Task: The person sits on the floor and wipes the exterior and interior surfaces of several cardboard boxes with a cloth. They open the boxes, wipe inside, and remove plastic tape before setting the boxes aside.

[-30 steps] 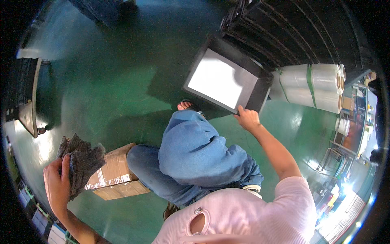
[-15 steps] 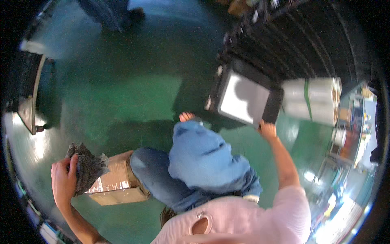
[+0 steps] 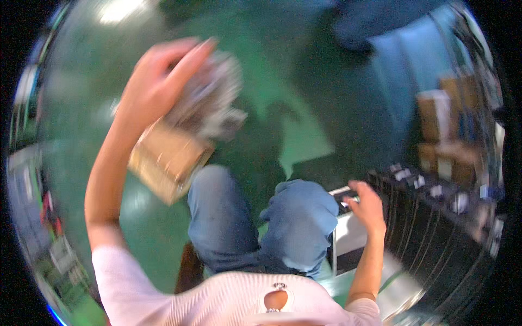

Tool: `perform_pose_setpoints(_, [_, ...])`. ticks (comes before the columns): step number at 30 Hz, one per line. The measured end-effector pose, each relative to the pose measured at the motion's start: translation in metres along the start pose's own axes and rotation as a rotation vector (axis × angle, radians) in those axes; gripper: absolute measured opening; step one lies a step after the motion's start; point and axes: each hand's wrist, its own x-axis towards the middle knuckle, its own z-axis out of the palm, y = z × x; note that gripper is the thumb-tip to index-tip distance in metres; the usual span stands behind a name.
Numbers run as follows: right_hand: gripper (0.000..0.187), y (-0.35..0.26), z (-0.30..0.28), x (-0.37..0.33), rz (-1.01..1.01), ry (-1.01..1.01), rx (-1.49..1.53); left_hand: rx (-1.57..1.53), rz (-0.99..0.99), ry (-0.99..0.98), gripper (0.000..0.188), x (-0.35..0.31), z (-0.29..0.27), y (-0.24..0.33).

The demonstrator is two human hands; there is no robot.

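Note:
My left hand (image 3: pixel 157 79) is raised at the upper left, its fingers closed on a crumpled grey cloth (image 3: pixel 209 100). Motion smears both the hand and the cloth. Below them a brown cardboard box (image 3: pixel 174 152) with shiny tape stands beside my left knee. At the right, my right hand (image 3: pixel 368 209) is beside my right knee, thumb and finger apart, over a black bin with a white inside (image 3: pixel 348 236). Whether its fingertips touch the rim I cannot make out. My knee hides part of that bin.
A row of black bins (image 3: pixel 429 239) runs along the right. White rolls with a green strap (image 3: pixel 399 288) lie at the lower right. Cardboard boxes (image 3: pixel 435 122) are stacked farther right. A blurred dark blue shape (image 3: pixel 375 22), perhaps someone's trouser leg, is at the top over green floor.
The whole view has swung round toward the left. My left hand has lifted the grey cloth up and forward. My right hand has come off the bin's edge, its fingers now apart.

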Motion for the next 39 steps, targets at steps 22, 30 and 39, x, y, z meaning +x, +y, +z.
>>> perform_pose_setpoints(22, [0.073,-0.115,-0.077,0.235,-0.639,-0.167,1.641,-0.454,-1.31,0.552,0.109,-0.253,0.08,-0.262])
perform_pose_setpoints(30, [0.057,-0.18,-0.014,0.254,-0.517,-0.189,1.211,0.441,-1.073,0.727,0.1,-0.257,0.122,-0.225])
perform_pose_setpoints(39, [0.054,-0.309,0.079,0.202,-0.741,-0.375,0.55,0.381,-1.436,0.469,0.085,-0.323,0.096,-0.271])
